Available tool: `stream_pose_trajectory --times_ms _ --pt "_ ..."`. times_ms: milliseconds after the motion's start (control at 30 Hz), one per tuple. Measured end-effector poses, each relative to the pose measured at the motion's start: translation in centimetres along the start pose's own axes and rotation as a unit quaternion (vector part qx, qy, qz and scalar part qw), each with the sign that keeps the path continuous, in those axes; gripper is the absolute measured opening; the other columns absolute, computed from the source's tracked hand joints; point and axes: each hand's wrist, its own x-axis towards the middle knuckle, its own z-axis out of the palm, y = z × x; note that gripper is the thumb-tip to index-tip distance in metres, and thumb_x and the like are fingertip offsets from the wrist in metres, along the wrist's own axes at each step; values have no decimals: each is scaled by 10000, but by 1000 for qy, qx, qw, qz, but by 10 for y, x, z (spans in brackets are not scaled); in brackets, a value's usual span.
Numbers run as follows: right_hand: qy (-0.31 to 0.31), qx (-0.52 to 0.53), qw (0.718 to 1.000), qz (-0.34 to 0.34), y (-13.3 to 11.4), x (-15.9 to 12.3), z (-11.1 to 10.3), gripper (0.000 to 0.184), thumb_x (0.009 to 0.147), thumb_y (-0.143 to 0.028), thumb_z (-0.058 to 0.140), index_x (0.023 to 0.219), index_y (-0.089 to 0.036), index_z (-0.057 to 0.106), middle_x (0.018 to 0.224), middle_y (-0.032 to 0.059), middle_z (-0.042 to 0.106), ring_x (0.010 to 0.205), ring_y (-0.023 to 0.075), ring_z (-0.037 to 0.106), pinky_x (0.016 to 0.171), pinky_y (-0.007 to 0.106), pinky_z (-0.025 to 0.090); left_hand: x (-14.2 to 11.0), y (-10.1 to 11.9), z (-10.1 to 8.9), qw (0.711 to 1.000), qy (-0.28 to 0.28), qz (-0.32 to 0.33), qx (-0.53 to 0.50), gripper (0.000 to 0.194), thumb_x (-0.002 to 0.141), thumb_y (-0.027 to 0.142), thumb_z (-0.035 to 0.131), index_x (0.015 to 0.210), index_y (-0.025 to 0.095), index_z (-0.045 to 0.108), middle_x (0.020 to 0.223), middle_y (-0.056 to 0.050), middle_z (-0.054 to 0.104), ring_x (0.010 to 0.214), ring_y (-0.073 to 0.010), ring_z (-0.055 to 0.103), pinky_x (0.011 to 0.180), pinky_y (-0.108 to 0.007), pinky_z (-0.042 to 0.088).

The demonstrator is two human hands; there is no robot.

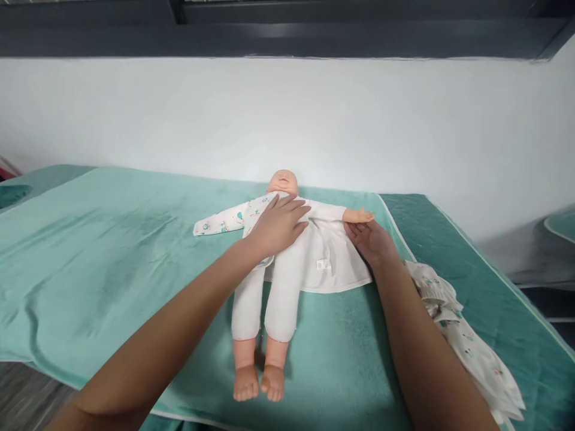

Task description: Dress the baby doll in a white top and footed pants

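A baby doll (283, 305) lies on its back, its head toward the wall and its feet toward me. A white baby shirt (222, 221) with small coloured prints covers its arm on the left side. The shirt's other half (335, 269) lies spread out beneath the doll on the right, plain inner side and a small label showing. My left hand (279, 224) rests on the doll's chest with fingers apart. Palm up, my right hand (371, 239) is just below the doll's outstretched hand (359, 215), its fingers extended near the wrist; whether they touch it is unclear.
Green padded cloth (112, 239) covers the table. Printed white baby clothing (471, 347) lies crumpled at the right, partly behind my right forearm. A white wall (287, 114) rises behind the table, below a dark window frame (287, 39).
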Motion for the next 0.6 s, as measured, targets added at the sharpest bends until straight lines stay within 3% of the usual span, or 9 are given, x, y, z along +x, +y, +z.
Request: stream_pose_trajectory --times_ms 200,300,400,467,600 --pt "6 -106 993 -54 2 5 -3 166 910 -335 580 987 -236 689 1112 46 742 980 145 717 938 297 589 65 17 14 989 -116 40 86 472 944 284 557 1390 138 510 1424 -163 571 1305 -312 540 1059 -442 460" --pt "-8 -165 983 -85 4 1 -3 228 894 -393 586 998 -231 709 1133 60 741 1043 177 700 960 312 568 87 30 26 982 -145 33 120 400 911 212 574 1300 125 539 1307 -168 622 1182 -302 607 951 -418 497" --pt "-14 -269 957 -104 3 -7 -1 339 896 -490 536 1024 -221 699 1055 62 748 969 200 703 878 330 572 98 36 35 981 -142 33 129 316 903 144 536 1218 142 558 1222 -147 653 1114 -276 633 894 -397 495" --pt "4 -390 913 -115 -1 -11 0 342 874 -506 550 977 -211 690 973 61 741 912 210 686 796 320 540 101 36 36 982 -129 33 137 317 899 111 503 1209 153 554 1186 -134 663 1085 -273 636 845 -389 492" --pt "6 -641 759 -114 -6 -15 0 347 750 -504 688 617 -204 573 681 46 638 776 229 613 699 325 425 99 34 30 981 -101 28 166 394 860 61 514 1239 162 539 1170 -116 665 1067 -272 621 786 -377 472"
